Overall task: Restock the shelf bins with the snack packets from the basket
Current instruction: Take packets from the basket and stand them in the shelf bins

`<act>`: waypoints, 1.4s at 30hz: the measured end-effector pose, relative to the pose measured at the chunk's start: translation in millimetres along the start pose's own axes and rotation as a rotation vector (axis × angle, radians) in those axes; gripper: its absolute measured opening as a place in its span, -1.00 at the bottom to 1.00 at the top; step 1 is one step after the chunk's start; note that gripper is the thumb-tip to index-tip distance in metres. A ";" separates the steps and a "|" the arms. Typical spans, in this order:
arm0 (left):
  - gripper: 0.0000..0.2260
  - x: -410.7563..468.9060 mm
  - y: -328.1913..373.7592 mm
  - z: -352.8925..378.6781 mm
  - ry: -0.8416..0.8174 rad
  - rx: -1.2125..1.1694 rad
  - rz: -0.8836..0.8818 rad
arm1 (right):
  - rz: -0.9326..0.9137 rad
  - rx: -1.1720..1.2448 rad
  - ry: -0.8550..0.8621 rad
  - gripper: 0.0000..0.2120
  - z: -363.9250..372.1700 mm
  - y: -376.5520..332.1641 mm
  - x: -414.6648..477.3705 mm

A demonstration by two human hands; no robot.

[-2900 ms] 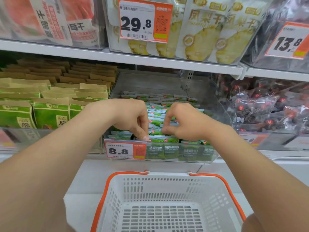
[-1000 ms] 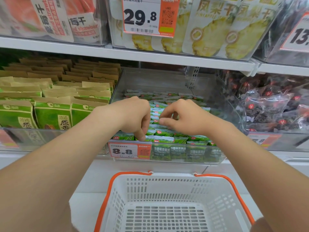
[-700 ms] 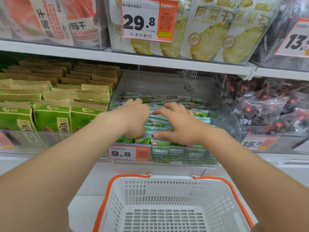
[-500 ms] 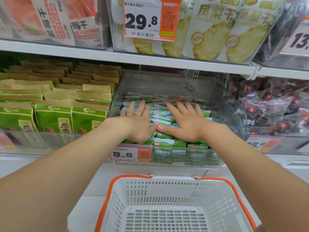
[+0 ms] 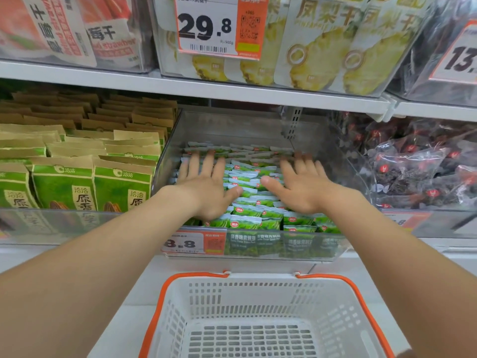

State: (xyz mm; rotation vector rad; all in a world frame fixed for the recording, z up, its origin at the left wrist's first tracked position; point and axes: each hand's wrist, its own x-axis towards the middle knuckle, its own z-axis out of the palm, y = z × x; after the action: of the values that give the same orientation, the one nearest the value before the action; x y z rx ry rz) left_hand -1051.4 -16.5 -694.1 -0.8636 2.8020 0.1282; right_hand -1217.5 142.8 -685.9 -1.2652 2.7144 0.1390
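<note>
Fingers (image 5: 206,164) of both hands lie straight and spread, palms down, on the snack packets (image 5: 247,211) that fill the clear shelf bin (image 5: 232,125). The left hand (image 5: 204,192) rests on the left half of the pile and the right hand (image 5: 303,193) on the right half, thumbs turned toward each other with a strip of packets bare between them. Nothing is pinched; flat hands like these look meant to press and level the heap so it sits below the bin's rim. Each packet is a small pillow of glossy green and white film with crimped ends and a red badge, slippery stuff, overlapping its neighbours like shingles. Hard see-through walls hold them in, with an orange and white price tag (image 5: 192,244) at the front. Below stands the white plastic basket (image 5: 258,301), slotted and orange-rimmed. No packet shows on the floor in view, though its near end is cut off, so I only guess the restocking is nearly done. Left of the bin stand kraft-and-green pouches (image 5: 64,187); to its right lie dark crinkly bags (image 5: 413,174).
</note>
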 end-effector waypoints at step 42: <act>-0.22 36.1 19.4 -35.6 0.101 -0.049 -0.137 | -0.030 0.038 0.246 -0.52 -4.9 -43.8 41.4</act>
State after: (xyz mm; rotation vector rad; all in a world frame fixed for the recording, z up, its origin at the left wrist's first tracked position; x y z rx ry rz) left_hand -1097.6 -25.4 -666.9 -1.0995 2.8307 0.1359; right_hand -1210.7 82.9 -689.0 -1.3958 2.8824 -0.0766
